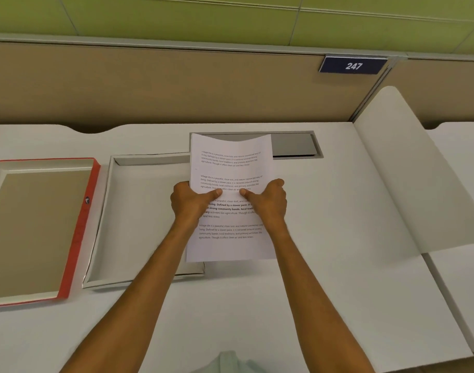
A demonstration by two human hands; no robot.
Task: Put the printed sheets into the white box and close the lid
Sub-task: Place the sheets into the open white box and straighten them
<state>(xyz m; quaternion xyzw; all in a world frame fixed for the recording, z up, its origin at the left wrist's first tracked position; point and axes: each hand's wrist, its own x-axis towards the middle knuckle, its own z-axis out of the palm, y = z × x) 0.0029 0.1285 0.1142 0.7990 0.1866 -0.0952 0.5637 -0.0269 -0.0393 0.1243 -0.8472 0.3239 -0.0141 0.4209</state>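
I hold the printed sheets [230,162] upright above the desk, text facing me, top edge slightly curled. My left hand [191,201] grips their left edge and my right hand [268,201] grips their right edge, thumbs on the front. The open white box [139,211] lies flat on the desk just left of the sheets, whose lower left corner overlaps its right wall. The box looks empty. Its lid [36,227], with a red rim, lies upside down to the left of the box.
A grey cable hatch [295,145] is set in the desk behind the sheets. A curved white divider panel [408,170] stands at the right. A beige partition with a sign reading 247 [353,65] runs along the back.
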